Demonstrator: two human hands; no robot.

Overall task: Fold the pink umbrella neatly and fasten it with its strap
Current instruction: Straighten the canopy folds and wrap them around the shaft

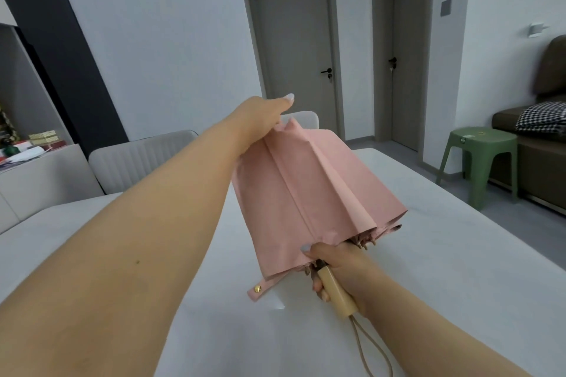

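Observation:
The pink umbrella is collapsed, its canopy hanging in loose pleats above the white table. My right hand grips its pale wooden handle close to me, thumb pressed on the canopy's hem. My left hand reaches out to the far tip and pinches the fabric there. The pink strap with a gold snap hangs free below the hem, left of the handle. A beige wrist cord trails from the handle's end.
Grey upholstered chairs stand along the table's far left side. A green plastic stool and a brown sofa with a checked cushion are at the right. Two closed doors are behind.

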